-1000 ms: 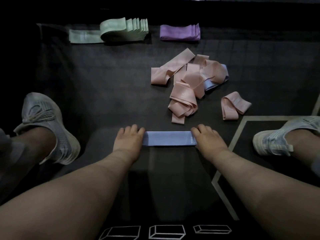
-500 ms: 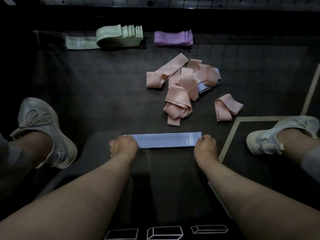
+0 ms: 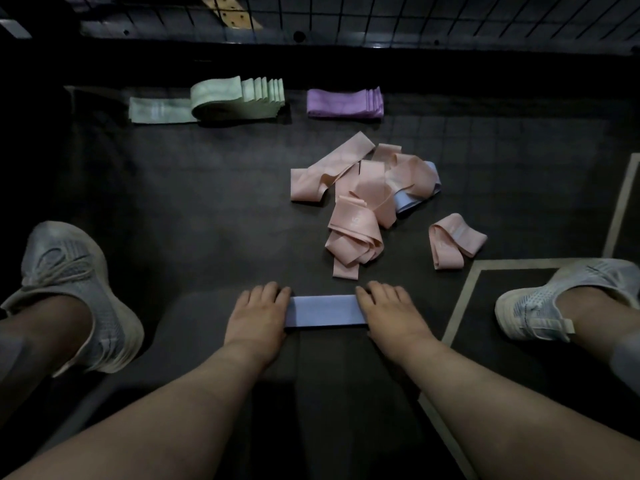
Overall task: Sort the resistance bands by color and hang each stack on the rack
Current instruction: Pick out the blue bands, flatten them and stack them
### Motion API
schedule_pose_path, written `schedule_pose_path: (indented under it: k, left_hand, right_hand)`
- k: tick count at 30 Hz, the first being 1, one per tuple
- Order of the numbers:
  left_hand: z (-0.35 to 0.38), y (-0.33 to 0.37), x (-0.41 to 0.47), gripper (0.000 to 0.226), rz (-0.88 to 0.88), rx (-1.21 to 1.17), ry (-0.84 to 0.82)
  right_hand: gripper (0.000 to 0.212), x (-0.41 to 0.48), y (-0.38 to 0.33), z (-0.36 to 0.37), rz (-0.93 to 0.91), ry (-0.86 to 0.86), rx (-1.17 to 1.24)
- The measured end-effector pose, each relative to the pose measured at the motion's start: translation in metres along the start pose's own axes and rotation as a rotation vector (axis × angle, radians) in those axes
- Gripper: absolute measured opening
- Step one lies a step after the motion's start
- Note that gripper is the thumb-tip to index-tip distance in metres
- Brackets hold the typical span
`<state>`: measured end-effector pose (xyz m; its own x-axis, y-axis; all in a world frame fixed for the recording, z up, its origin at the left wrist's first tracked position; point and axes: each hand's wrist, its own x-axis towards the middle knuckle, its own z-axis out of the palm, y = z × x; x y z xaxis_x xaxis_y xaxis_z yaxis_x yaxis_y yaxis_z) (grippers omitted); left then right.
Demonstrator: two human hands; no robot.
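Observation:
A light blue band (image 3: 325,311) lies flat on the dark floor mat between my hands. My left hand (image 3: 258,315) presses its left end with straight fingers. My right hand (image 3: 389,311) lies flat on its right end. Beyond them is a loose pile of pink bands (image 3: 360,199) with another blue band (image 3: 412,200) partly buried under it. One pink band (image 3: 453,240) sits apart to the right. A stack of green bands (image 3: 221,102) and a stack of purple bands (image 3: 344,102) lie at the far edge of the mat.
My left shoe (image 3: 76,292) and right shoe (image 3: 561,299) flank the work area. A wire grid panel (image 3: 450,19) stands at the back. Pale tape lines (image 3: 464,299) mark the floor on the right.
Half a second ago both hands gripped the blue band's ends and held it stretched wider. Now it is shorter and both hands lie flat on its ends.

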<state>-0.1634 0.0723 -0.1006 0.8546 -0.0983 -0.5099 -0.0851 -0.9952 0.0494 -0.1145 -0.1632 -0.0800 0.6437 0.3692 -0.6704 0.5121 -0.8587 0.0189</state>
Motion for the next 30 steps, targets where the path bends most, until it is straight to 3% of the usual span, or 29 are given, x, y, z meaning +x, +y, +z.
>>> schedule_pose_path:
  k: [3,8,10,12,15,17,19,22,24,27,30]
  left_hand:
    - [-0.001,-0.001,0.003,0.055,0.006,-0.003,-0.013]
    - [-0.011,-0.001,0.0,0.064,0.025,-0.017,-0.068]
    - [-0.018,0.003,-0.001,0.071,-0.007,-0.038,-0.06]
    - [-0.028,0.012,0.006,0.065,-0.045,-0.118,-0.035]
    - [-0.055,0.035,0.039,0.041,-0.038,-0.291,0.027]
    - [-0.08,0.051,0.073,0.032,-0.07,-0.484,0.025]
    - [-0.108,0.066,0.11,0.028,-0.119,-0.726,-0.02]
    - [-0.143,0.091,0.155,0.022,-0.102,-0.99,0.019]
    - [-0.158,0.105,0.175,0.023,-0.089,-1.091,0.023]
    - [-0.161,0.12,0.195,0.026,-0.096,-1.182,-0.076]
    - [-0.149,0.129,0.202,0.029,-0.09,-1.195,-0.154]
  right_hand:
    - [0.078,0.005,0.003,0.002,-0.02,-0.009,-0.015]
    - [0.076,0.002,0.009,-0.006,-0.045,0.009,0.097]
    - [0.065,0.002,0.015,-0.013,0.039,0.12,0.303]
    - [0.047,0.01,0.025,-0.027,0.295,0.257,0.653]
    - [0.026,0.044,0.047,-0.049,0.717,0.274,1.294]
    - [0.011,0.068,0.067,-0.06,0.812,0.307,1.595]
    - [0.018,0.087,0.087,-0.069,0.77,0.316,1.809]
    - [0.006,0.107,0.106,-0.085,0.801,0.295,2.034]
    - [0.012,0.115,0.109,-0.09,0.882,0.29,2.154]
    - [0.031,0.123,0.111,-0.086,0.904,0.245,2.209]
    - [0.026,0.116,0.111,-0.088,0.896,0.246,2.186]
